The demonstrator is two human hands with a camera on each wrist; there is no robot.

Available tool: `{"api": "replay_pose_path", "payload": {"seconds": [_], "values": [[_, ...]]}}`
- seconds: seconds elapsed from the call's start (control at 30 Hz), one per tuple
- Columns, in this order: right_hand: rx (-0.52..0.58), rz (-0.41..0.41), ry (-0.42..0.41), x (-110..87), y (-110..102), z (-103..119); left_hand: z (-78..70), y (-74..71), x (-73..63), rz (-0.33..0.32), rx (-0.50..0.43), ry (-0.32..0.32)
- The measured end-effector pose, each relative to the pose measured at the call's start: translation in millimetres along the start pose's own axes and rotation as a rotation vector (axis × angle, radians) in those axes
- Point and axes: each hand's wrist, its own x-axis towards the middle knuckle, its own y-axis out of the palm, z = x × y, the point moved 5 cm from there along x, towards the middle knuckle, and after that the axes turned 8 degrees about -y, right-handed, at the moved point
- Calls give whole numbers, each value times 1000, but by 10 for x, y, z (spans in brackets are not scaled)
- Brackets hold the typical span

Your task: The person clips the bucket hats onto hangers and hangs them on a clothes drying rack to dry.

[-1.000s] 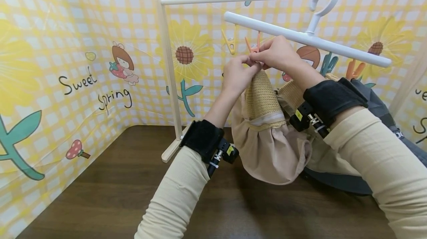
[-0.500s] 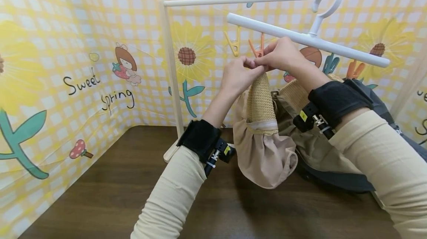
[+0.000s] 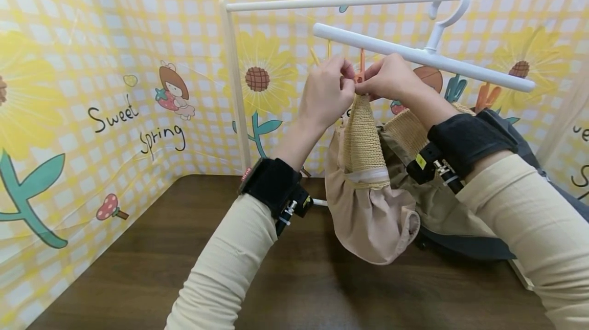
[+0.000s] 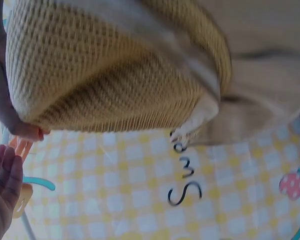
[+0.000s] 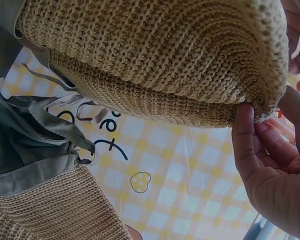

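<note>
A sun hat with a woven straw crown (image 3: 363, 135) and a gathered beige-pink fabric brim (image 3: 372, 217) hangs upright. At its top edge my right hand (image 3: 388, 77) pinches the straw, thumb and fingers against the weave in the right wrist view. Just above the pinch is an orange clip (image 3: 360, 71) under the white hanger (image 3: 391, 43). My left hand (image 3: 322, 89) is off the straw, fingers bent beside that clip; I cannot tell whether they grip it. Beyond them in the left wrist view shows a yellow clip (image 4: 23, 200).
The hanger tilts down to the right on a wooden rack's rail (image 3: 285, 2). Right of my hands hangs a second straw item (image 3: 407, 130) with dark fabric, below green (image 3: 455, 87) and orange-brown clips (image 3: 488, 95). A brown tabletop (image 3: 184, 268) lies below; patterned cloth stands behind.
My left hand has let go of the straw crown and risen to the orange clip, covering its left leg. My right hand still pinches the crown, which has shifted slightly under the clip.
</note>
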Motion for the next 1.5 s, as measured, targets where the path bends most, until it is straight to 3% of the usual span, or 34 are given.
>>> {"api": "replay_pose_path", "payload": {"seconds": [0.1, 0.2, 0.53, 0.77, 0.87, 1.03, 1.3, 1.5], "values": [[-9, 9, -1, -5, -3, -2, -39, -14, 32, 53, 85, 75], [-14, 16, -1, -9, -4, -6, -51, -14, 59, 100, 155, 104], [-27, 26, -25, -16, -12, -7, -162, -3, 131, 169, 382, 236], [-36, 35, -59, -29, -27, -1, -218, 47, 166, 318, 629, 289], [-42, 44, -66, -38, -31, 9, -240, 48, 173, 353, 681, 310], [-46, 68, -60, -46, -24, 8, -263, 33, 182, 378, 699, 350], [-84, 102, -46, -91, -22, -44, -276, 29, 214, 376, 816, 440], [-92, 109, -35, -114, -46, -42, -257, 29, 202, 319, 865, 516]]}}
